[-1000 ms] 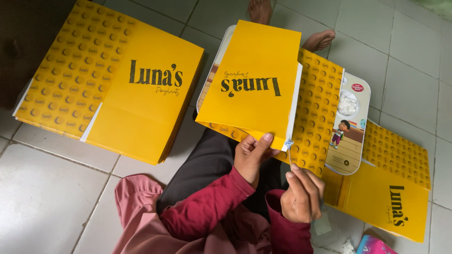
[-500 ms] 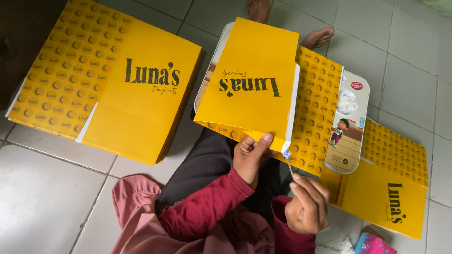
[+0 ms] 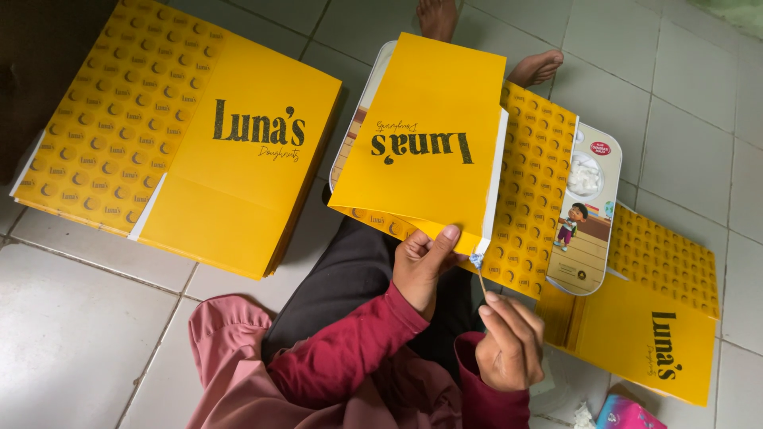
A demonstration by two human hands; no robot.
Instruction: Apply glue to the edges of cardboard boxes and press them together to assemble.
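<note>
Yellow box (image 3: 421, 151) pinched by left hand (image 3: 425, 266); right hand (image 3: 509, 345) pinches thin stick (image 3: 480, 278) — glue may smear if box slips.

Long dark-red sleeves, a dusty-pink garment over the lap, black trousers — bare feet (image 3: 537, 67).

We see left hand (image 3: 425, 266) gripping the near edge of a folded yellow box (image 3: 421, 143); right hand (image 3: 509, 342) at 5 o'clock pinches a thin stick (image 3: 479, 274). Flat box stack (image 3: 183, 135) at 10 o'clock on tiled floor (image 3: 71, 334).
</note>
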